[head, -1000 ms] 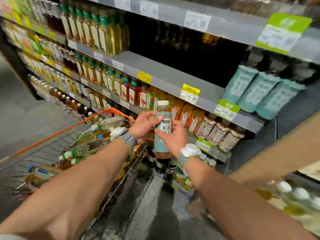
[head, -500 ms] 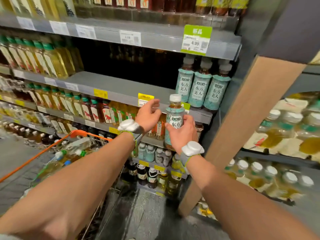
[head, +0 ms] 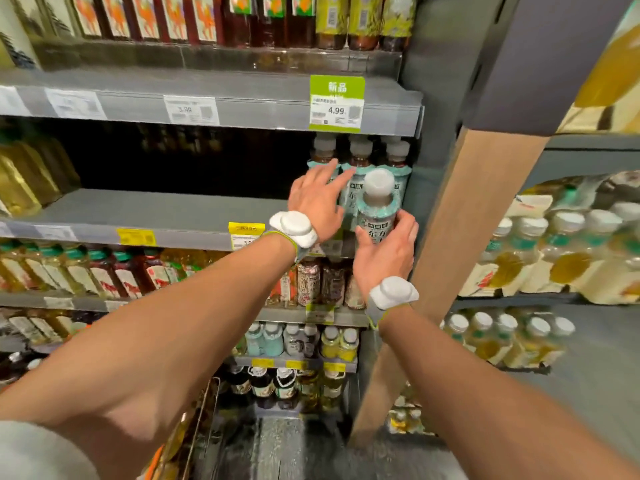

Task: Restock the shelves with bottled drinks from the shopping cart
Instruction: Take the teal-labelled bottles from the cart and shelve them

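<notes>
Head view:
- The right hand [head: 386,252] grips a bottle [head: 377,209] low on its body, with the thumb on the near side and the fingers curled round the far side.
- The bottle has a white cap and a pale teal label. It is held off the shelf and tipped, so the cap leans toward the camera.
- It sits just in front of a row [head: 360,157] of three matching bottles, which stand at the right end of the shelf [head: 156,209] under a green tag [head: 337,102].
- The left hand [head: 317,199] holds nothing. Its fingers are straight and spread, reaching to the shoulders of the row. I cannot tell whether the fingertips touch the labels.
- Left of the row the shelf is bare grey back into the dark.
- A wire edge of the cart [head: 207,403] shows low in the picture. Its contents cannot be seen from here.

Step in hand, as a judgement:
- This looks like the placing step, with one bottle carried up to its matching stock and not yet set down.

What the next move calls for, as a judgement:
- The bottle needs to be brought upright and set on the shelf beside or in front of the row, with the label facing out.
- The left hand seems placed to steady or shift the row. Care is needed so the standing bottles are not knocked over.
- After that, the next bottle would come from the cart.
</notes>
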Demonstrator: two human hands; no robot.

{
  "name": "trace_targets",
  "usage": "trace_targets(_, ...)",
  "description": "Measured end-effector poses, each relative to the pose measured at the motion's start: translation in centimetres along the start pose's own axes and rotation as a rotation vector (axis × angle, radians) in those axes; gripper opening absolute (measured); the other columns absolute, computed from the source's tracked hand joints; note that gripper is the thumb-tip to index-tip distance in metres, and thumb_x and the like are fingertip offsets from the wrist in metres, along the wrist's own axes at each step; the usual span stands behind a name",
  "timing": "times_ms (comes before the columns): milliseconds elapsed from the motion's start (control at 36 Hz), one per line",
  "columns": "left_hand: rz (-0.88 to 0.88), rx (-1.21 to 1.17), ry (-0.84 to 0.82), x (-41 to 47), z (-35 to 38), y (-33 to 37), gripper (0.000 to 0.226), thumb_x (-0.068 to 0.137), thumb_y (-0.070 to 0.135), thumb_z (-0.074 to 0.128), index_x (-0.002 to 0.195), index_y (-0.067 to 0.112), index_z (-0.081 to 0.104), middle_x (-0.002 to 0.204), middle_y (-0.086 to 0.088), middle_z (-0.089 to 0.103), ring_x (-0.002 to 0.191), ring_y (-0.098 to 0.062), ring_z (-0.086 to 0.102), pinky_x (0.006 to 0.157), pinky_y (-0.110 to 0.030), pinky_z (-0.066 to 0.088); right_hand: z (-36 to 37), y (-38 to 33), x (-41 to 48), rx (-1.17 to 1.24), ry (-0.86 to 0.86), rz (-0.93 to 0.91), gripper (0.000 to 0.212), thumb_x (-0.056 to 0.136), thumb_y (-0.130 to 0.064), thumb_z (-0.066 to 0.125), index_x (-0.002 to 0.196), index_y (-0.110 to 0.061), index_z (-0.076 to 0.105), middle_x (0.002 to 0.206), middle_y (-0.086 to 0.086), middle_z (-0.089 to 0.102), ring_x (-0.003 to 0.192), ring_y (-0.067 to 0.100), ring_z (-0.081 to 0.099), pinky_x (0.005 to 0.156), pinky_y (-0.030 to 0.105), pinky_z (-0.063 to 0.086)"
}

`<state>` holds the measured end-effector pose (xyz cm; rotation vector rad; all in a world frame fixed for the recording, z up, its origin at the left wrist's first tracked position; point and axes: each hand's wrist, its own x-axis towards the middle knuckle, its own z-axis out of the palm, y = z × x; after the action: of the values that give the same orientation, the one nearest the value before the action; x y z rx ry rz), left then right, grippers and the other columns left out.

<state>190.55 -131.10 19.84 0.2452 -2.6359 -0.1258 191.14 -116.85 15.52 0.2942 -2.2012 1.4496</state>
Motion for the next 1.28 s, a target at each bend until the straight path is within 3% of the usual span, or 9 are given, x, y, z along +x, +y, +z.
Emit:
trace_targets(222,0.074,0.126,-0.053,2.2,1.5,0.5,0.078,0.088,0.024,0.059,0.156,0.039,0.022,0.163,-0.006,0.025,0.151,-0.027,0.018,0.118,-0.046,0.022,0.7,0.2,1.8,0.052,0.095,-0.041,0.052,0.083,-0.017,0.078,0.124,-0.003,0.049,0.124,0.014,0.055,0.108,0.029,0.051,0.082,0.032,0.037)
trace_targets(417,0.12,0.176,0.037,2.6,1.8,0.0,0.075,0.085,0.017,0.053,0.153,0.039,0.031,0.155,-0.007,0.041,0.146,-0.028,0.029,0.116,-0.044,0.023,1.6,1.1,2.9,0.057,0.112,-0.078,0.052,0.085,-0.019,0.076,0.124,0.001,0.049,0.12,0.017,0.056,0.108,0.031,0.052,0.084,0.03,0.037)
trace_targets(750,0.17,0.257,0.093,2.9,1.7,0.1,0.066,0.087,0.022,0.048,0.151,0.033,0.037,0.143,-0.009,0.051,0.134,-0.031,0.041,0.116,-0.048,0.02,3.7,1.7,5.1,0.037,0.137,-0.066,0.054,0.083,-0.017,0.078,0.124,0.004,0.05,0.122,0.021,0.054,0.11,0.031,0.05,0.086,0.033,0.037)
trace_targets(972,0.179,0.278,0.061,3.5,1.4,0.2,0.066,0.088,0.028,0.049,0.153,0.032,0.035,0.138,-0.009,0.055,0.13,-0.031,0.043,0.116,-0.046,0.021,4.8,2.6,5.8,-0.011,0.055,-0.038,0.053,0.085,-0.016,0.075,0.128,-0.001,0.047,0.13,0.017,0.049,0.115,0.03,0.049,0.088,0.035,0.038)
trace_targets(1167,0.198,0.286,0.044,3.6,0.9,0.0,0.065,0.086,0.033,0.05,0.151,0.03,0.039,0.13,-0.01,0.059,0.125,-0.031,0.046,0.115,-0.046,0.023,4.8,3.2,5.6,-0.124,-0.024,-0.09,0.054,0.09,-0.025,0.072,0.13,0.0,0.044,0.135,0.016,0.042,0.108,0.036,0.057,0.084,0.042,0.048)
trace_targets(1278,0.198,0.279,0.042,3.5,0.7,0.2,0.065,0.086,0.031,0.051,0.15,0.03,0.04,0.129,-0.01,0.06,0.125,-0.031,0.046,0.115,-0.046,0.022,4.6,2.9,5.6,-0.246,-0.029,-0.072,0.059,0.09,-0.035,0.07,0.135,-0.008,0.041,0.133,0.011,0.041,0.112,0.034,0.056,0.079,0.045,0.05)
